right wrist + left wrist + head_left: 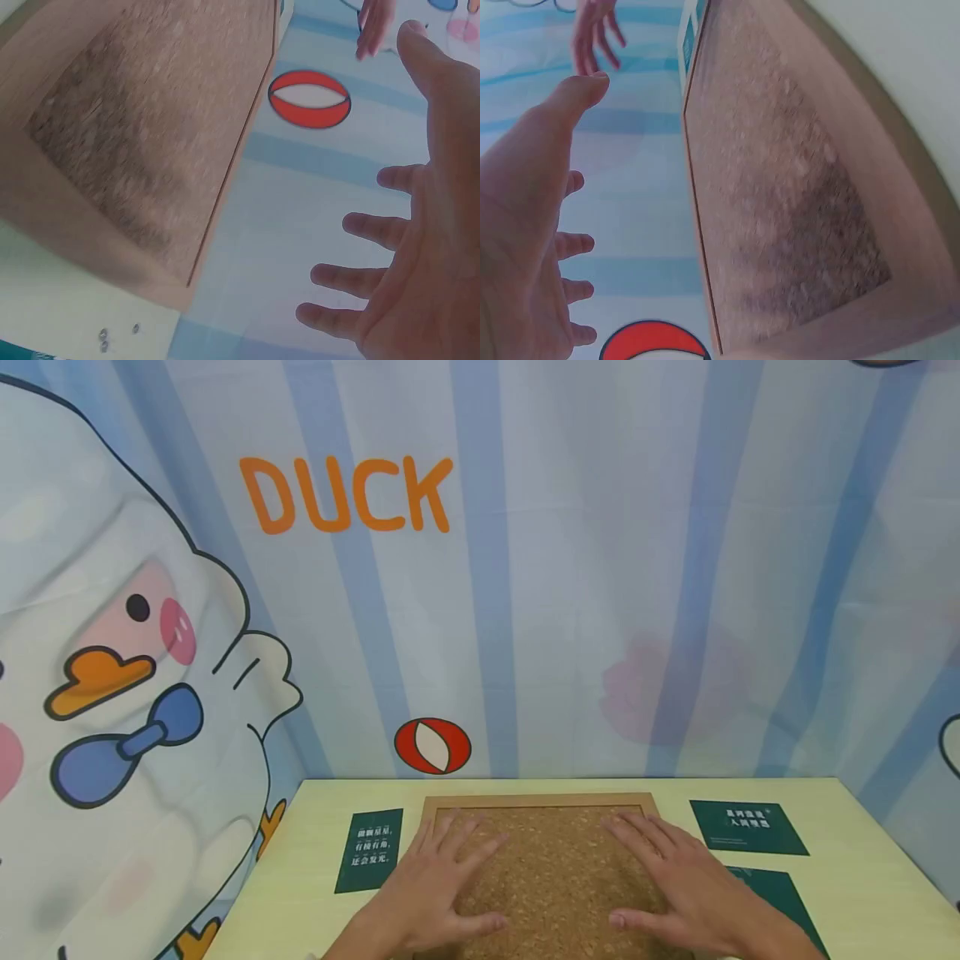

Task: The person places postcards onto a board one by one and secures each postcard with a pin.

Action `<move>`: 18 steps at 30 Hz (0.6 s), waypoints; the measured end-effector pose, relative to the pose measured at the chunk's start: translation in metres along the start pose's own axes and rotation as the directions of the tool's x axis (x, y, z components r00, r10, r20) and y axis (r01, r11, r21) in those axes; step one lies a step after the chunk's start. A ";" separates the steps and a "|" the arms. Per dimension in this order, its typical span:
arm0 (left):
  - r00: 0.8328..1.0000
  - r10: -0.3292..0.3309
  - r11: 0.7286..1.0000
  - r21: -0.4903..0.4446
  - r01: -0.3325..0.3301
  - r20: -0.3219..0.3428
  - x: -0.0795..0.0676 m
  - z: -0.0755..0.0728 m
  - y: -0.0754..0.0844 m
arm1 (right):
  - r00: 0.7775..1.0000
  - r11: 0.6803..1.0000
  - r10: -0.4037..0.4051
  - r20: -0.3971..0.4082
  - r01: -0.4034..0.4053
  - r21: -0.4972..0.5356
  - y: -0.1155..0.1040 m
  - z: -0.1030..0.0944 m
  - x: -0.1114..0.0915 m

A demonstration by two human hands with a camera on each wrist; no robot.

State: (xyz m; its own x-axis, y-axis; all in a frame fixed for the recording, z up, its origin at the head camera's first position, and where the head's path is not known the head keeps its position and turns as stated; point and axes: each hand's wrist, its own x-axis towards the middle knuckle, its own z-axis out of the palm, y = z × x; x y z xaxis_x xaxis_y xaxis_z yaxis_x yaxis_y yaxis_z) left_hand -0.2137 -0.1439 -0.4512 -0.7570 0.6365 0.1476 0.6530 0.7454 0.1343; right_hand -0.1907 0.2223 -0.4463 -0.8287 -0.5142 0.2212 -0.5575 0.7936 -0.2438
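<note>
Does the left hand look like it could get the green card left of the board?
Probably yes: the left hand holds nothing, the card lies just to its left, and I see nothing on top of it. The hand would likely only need to move sideways from the board.

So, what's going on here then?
A person holds both bare hands, left hand and right hand, spread above a wood-framed cork board on a pale table. Neither hand grips anything; the wrist views show both apart from the board. One green card lies to the board's left; two more green cards lie to its right, the nearer one partly hidden by the right arm.
</note>
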 end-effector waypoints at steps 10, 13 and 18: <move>0.971 -0.231 0.973 -0.044 0.229 -0.058 -0.003 -0.011 -0.033 | 0.975 0.972 0.221 -0.011 -0.219 0.089 0.024 -0.002 -0.003; 0.952 -0.293 0.956 -0.036 0.291 -0.083 -0.008 -0.010 -0.049 | 0.960 0.942 0.280 0.026 -0.280 0.186 0.031 -0.001 -0.005; 0.907 -0.407 0.913 -0.064 0.402 -0.107 -0.018 -0.007 -0.074 | 0.924 0.856 0.371 0.091 -0.378 0.353 0.043 0.005 -0.005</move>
State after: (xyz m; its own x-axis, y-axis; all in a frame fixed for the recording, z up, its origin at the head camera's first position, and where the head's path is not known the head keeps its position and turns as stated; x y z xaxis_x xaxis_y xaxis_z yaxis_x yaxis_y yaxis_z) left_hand -0.2486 -0.2120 -0.4570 -0.9499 0.2527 0.1842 0.2934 0.9240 0.2452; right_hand -0.2111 0.2575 -0.4623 -0.9772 -0.2104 0.0279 -0.1813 0.7588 -0.6256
